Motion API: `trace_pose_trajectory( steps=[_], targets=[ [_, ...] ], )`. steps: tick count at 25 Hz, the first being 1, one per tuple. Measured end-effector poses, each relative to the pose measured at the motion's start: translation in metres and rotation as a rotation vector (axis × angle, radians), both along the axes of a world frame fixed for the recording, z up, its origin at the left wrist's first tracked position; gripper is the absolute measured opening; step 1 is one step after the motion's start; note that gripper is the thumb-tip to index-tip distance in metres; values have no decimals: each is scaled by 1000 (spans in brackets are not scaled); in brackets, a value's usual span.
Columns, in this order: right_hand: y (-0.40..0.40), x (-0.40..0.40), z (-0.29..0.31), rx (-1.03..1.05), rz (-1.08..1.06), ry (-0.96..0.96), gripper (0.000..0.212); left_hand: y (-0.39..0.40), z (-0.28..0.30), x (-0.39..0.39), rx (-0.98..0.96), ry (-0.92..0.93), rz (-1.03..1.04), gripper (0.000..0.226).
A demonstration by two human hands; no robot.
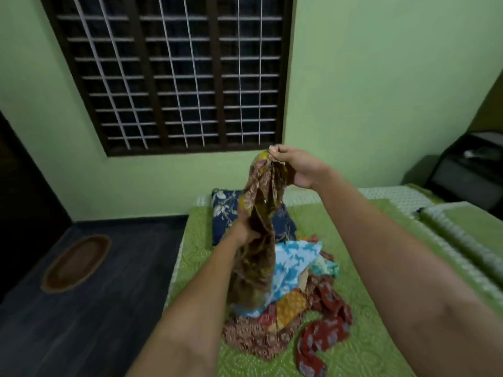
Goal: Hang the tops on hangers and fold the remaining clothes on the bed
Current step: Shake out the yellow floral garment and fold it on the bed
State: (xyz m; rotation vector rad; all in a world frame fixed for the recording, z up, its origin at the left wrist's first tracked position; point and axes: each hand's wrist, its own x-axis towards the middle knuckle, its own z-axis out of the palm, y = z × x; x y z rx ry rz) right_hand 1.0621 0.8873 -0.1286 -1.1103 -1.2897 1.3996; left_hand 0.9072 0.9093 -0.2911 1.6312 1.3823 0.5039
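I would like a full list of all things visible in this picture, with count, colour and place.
brown patterned garment: 1, brown and yellow, held up above the pile
clothes pile: 1 heap, blue-white, orange, red, brown, on the bed
bed cover: 1, green with white dots, on the bed
pillow: 1, dark blue floral, head of the bed
window: 1, dark frame, white grille, green wall
mat: 1, brown oval, dark floor at left
dark furniture: 1, black, right
left hand: grips the garment midway
right hand: pinches its top

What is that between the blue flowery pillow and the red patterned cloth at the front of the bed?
In the head view, a pile of clothes lies between the pillow and the red cloth, topped by a blue-and-white garment.
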Motion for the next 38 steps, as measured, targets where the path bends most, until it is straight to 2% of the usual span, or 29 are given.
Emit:
trace_pose_trajectory(
  steps=[1, 2, 4, 5, 6, 8, 10, 11, 13, 15, 17, 18, 20, 22, 23, 25, 26, 27, 28, 29, 30, 31, 32, 33, 35, 36, 38],
  targets=[
    [-13, -3, 29, 52, -43, 60, 20, -13, 7, -2, 72, 14, -7, 44],
    [-22, -2, 53, 98, -110, 132, 20, -22, 13, -4, 65, 56, -9, 36],
    [-34, 9, 79, 143, -308, 284, 14, -28, 23, -8, -3, 17, 47, 18],
    [-40, 15, 82, 132, -421, 292, 12, -38, 38, -10, -7, 0, 87, 22],
    [-44, 21, 77, 81, -517, 209, 20, -39, 49, -11, -11, -42, 137, 27],
    [-56, 24, 54, -100, -574, -155, 53, -52, 79, -11, -40, -145, 226, 28],
    [-75, 14, 28, -217, -332, -480, 65, -66, 104, -6, -222, -409, 290, 38],
    [-87, 7, 16, -242, -145, -534, 67, -73, 114, -4, -281, -533, 303, 44],
    [-112, -4, 1, -268, 100, -477, 77, -81, 129, 4, -291, -711, 322, 51],
    [-120, -5, -21, -237, 224, -398, 83, -90, 143, 12, -276, -820, 334, 59],
    [-117, -1, -47, -175, 250, -425, 75, -93, 156, 14, -242, -881, 365, 63],
    [-112, 3, -59, -137, 187, -435, 65, -91, 161, 13, -219, -896, 367, 66],
    [-107, 11, -70, -104, 12, -332, 42, -88, 170, 6, -167, -887, 406, 69],
    [-105, 17, -64, -44, -125, -247, 30, -91, 178, -6, -70, -780, 465, 63],
    [-104, 19, -57, 30, -166, -240, 24, -93, 179, -13, 17, -586, 488, 58],
    [-100, 23, -40, 200, -227, -287, 16, -89, 176, -30, 259, 158, 532, 61],
    [-97, 22, -30, 257, -227, -335, 14, -89, 175, -35, 387, 464, 545, 64],
    [-94, 19, -21, 300, -203, -408, 11, -91, 178, -35, 477, 567, 475, 63],
    [-91, 14, -11, 330, -166, -496, 10, -87, 178, -32, 483, 450, 309, 54],
    [-90, 10, 0, 353, -137, -587, 11, -86, 177, -24, 375, 262, 70, 44],
    [-88, 8, 7, 368, -121, -637, 14, -90, 175, -16, 229, 140, -138, 45],
    [-86, 8, 10, 368, -96, -641, 17, -93, 171, -10, 145, 111, -256, 46],
    [-86, 12, 9, 345, -55, -609, 19, -92, 167, -8, 160, 136, -275, 40],
    [-84, 20, 2, 298, -5, -571, 26, -89, 165, -8, 250, 136, -205, 30],
    [-81, 38, -32, 137, 94, -616, 65, -82, 168, -12, 390, 54, 2, 20],
    [-78, 45, -58, 69, 133, -707, 77, -80, 172, -17, 453, 53, 68, 20],
    [-78, 59, -110, -8, 223, -962, 69, -82, 181, -25, 618, 286, 82, 19]
  ],
)
